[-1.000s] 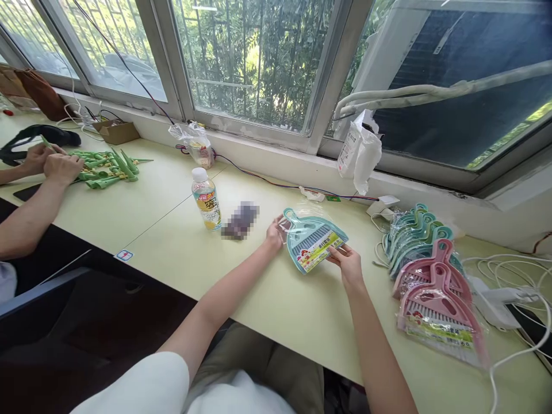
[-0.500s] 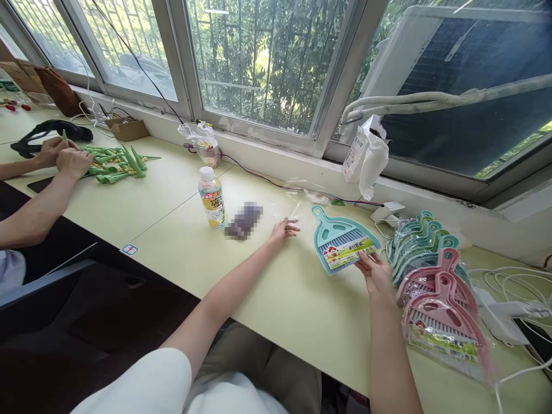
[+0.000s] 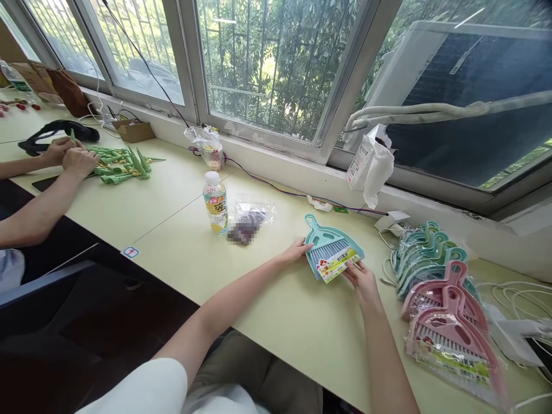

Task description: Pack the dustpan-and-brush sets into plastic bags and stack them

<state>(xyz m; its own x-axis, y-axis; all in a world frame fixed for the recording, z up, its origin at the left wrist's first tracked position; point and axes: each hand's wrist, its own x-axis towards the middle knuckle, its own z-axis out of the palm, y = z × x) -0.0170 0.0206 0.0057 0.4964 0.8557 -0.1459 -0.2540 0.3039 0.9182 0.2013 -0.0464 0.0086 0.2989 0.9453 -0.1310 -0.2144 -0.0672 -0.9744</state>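
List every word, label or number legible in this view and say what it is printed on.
None can be read for certain.
Teal dustpan set, touched by left hand and right hand: card label with red characters, too small to read.
Bottle: large characters on its label, blurred.
Table sticker: a red mark, unreadable.
Pink dustpan set: label print too small.
White bag: print illegible.

Head view, sole camera: worn on the person's head, facing forward and down across the pale yellow-green tabletop (image 3: 276, 310) toward the grey-framed window (image 3: 267, 75); close to the forearms, co-worker's bench far left
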